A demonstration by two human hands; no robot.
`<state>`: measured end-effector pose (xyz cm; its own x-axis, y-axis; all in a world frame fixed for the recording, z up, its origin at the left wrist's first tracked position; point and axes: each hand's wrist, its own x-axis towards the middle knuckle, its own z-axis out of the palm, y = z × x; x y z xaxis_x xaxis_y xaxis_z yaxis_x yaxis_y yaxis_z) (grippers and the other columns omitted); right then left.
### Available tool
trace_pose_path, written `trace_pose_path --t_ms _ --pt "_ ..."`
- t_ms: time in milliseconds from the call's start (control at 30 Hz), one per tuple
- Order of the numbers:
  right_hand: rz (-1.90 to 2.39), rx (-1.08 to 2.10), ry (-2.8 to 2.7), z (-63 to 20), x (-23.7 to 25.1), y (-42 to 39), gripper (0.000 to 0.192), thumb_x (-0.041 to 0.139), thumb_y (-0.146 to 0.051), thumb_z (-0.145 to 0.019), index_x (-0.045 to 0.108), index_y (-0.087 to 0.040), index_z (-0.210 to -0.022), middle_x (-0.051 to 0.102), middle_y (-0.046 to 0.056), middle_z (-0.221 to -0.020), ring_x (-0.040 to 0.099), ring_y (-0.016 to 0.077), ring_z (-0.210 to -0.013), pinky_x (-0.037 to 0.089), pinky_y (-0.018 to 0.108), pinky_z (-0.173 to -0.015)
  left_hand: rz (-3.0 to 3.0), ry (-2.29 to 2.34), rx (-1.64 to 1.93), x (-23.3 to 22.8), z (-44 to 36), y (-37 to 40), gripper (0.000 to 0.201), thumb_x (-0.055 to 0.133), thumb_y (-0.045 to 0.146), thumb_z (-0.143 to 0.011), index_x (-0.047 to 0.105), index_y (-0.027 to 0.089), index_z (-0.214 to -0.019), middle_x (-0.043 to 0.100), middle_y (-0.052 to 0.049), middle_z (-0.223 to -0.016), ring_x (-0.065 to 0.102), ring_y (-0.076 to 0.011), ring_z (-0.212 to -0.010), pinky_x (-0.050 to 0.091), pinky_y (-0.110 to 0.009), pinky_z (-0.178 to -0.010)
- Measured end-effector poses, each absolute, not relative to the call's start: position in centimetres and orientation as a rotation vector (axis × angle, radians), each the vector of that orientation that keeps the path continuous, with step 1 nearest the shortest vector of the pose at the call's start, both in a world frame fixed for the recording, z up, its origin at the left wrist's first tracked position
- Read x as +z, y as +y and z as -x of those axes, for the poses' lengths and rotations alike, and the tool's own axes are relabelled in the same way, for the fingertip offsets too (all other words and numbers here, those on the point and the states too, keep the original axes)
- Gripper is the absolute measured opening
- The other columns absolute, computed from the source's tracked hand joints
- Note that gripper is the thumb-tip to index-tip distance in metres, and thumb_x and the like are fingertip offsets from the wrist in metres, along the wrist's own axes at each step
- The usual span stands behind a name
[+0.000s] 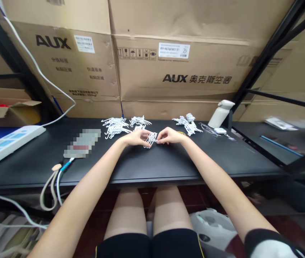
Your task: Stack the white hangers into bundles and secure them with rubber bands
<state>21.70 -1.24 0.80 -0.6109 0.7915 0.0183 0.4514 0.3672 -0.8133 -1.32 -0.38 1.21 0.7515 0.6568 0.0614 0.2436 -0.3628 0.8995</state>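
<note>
My left hand (136,138) is closed around a small bundle of white hooks (150,139), thin and wire-like, held just above the black tabletop. The fingers of my right hand (170,135) pinch a white piece at the bundle's right side; whether it is a separate hook is too small to tell. Behind my left hand lies a loose pile of white hooks (115,127), with a smaller heap of hooks (139,121) beside it. To the right, bundled white hooks (189,125) rest on the table. A thin yellow loop (181,133) shows partly behind my right hand.
On the left are a phone-like object (82,144) with a blurred surface and a strap, a white power strip (9,143) and an open carton (9,107). A white bottle (220,114), a small white case (220,131) and a cable stand right. Large cardboard boxes (141,82) back the table.
</note>
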Motion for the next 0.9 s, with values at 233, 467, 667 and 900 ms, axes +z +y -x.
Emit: trace_pose_path --t_ms 233,467,667,900 --pt "1.071 1.129 -2.187 -21.6 0.5 -1.1 0.032 0.073 -0.039 -0.064 0.070 -0.010 -0.077 0.061 0.001 -0.060 0.053 0.0094 -0.052 0.043 0.020 -0.045 -1.980 0.656 0.471 1.4 0.9 -0.7 0.029 0.077 0.027 -0.061 0.066 0.014 -0.084 0.065 -0.001 -0.074 0.061 -0.0159 -0.072 0.048 -0.028 -0.070" --pt "1.073 1.099 -2.144 -21.1 0.0 -0.9 0.031 0.072 -0.040 -0.065 0.070 -0.010 -0.076 0.060 0.001 -0.060 0.053 0.0097 -0.053 0.045 0.020 -0.046 -1.896 0.626 0.552 0.8 0.5 -0.8 0.034 0.076 0.034 -0.066 0.066 0.013 -0.091 0.070 -0.007 -0.089 0.065 -0.0195 -0.082 0.049 -0.032 -0.079" --pt "1.069 1.111 -2.109 -21.0 -0.2 -0.8 0.034 0.073 -0.042 -0.063 0.070 -0.010 -0.074 0.062 0.002 -0.060 0.054 0.0101 -0.052 0.046 0.021 -0.047 -1.945 0.672 0.593 0.5 0.3 -0.9 0.035 0.075 0.040 -0.067 0.067 0.012 -0.087 0.069 -0.006 -0.083 0.065 -0.0200 -0.079 0.050 -0.031 -0.074" --pt "1.076 0.933 -1.874 -20.7 0.2 -0.9 0.048 0.065 -0.055 -0.071 0.066 -0.012 -0.094 0.067 0.007 -0.081 0.061 0.0146 -0.065 0.047 0.022 -0.047 -1.664 0.826 0.849 2.0 2.3 0.2 0.042 0.074 0.042 -0.069 0.067 0.013 -0.100 0.072 -0.011 -0.097 0.065 -0.0246 -0.099 0.047 -0.034 -0.088"
